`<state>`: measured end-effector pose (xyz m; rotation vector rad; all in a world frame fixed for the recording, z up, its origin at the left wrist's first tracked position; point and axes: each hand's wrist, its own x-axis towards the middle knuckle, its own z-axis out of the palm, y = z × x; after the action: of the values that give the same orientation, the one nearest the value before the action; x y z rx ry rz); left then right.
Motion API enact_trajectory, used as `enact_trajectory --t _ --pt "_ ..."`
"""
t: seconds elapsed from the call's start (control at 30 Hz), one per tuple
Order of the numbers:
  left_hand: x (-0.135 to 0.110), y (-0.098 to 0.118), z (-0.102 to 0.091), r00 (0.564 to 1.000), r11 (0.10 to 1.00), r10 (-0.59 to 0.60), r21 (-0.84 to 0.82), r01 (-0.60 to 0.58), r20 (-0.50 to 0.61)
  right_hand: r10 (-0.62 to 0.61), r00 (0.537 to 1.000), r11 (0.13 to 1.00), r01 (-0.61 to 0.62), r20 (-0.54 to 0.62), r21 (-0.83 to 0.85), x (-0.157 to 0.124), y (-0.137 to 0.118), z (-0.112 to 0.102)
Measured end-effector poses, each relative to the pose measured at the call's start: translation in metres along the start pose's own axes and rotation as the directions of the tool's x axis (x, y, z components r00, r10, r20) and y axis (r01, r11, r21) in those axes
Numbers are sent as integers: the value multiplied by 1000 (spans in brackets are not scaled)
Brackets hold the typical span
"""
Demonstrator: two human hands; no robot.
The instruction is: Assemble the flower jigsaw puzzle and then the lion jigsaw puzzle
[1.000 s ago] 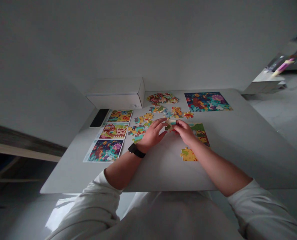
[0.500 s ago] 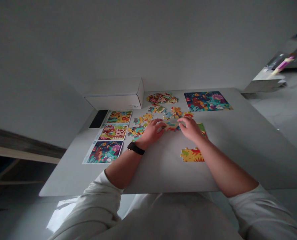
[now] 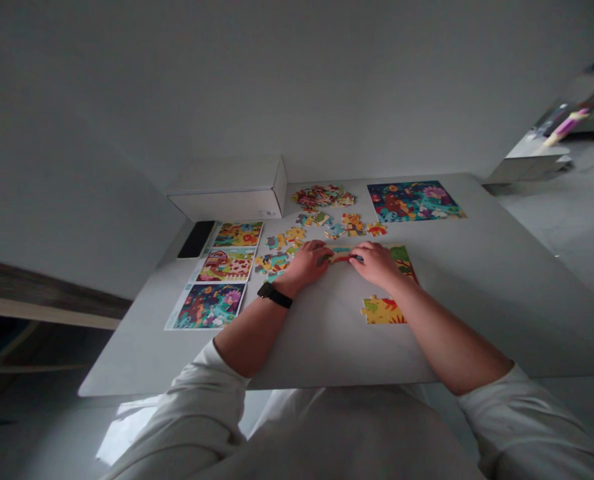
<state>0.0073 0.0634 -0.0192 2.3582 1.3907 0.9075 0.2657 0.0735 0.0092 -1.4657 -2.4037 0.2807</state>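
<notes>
The left hand (image 3: 309,263) and right hand (image 3: 375,263) rest on a partly joined puzzle (image 3: 341,256) on the desk (image 3: 301,347), fingers curled; I cannot tell whether either grip is closed on it. Yellow puzzle pieces (image 3: 381,311) lie nearer the person, beside the right forearm (image 3: 439,330).

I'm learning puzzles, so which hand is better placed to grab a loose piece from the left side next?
Probably the left hand: the loose pieces lie right beside it. The right hand is farther off, with the left in between.
</notes>
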Motion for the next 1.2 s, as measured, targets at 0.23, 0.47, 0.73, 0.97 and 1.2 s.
enact_trajectory --t 0.23,0.47,0.73,0.97,1.2 --pt "0 3 -2 1000 1000 9 0 -9 16 23 1000 1000 -23 14 -11 -2 -7 -6" --pt "-3 10 -7 996 996 84 26 -84 9 -122 992 992 122 -17 -33 -1 -5 2" --pt "-6 19 -9 985 990 82 102 -98 153 -324 946 946 324 1 -15 1 -5 16" --pt "-7 24 -9 985 990 61 118 -81 161 -308 949 947 313 69 -73 0 -8 14" --pt "-8 23 -6 985 990 38 128 -60 166 -256 961 961 265 108 -78 -2 -15 14"
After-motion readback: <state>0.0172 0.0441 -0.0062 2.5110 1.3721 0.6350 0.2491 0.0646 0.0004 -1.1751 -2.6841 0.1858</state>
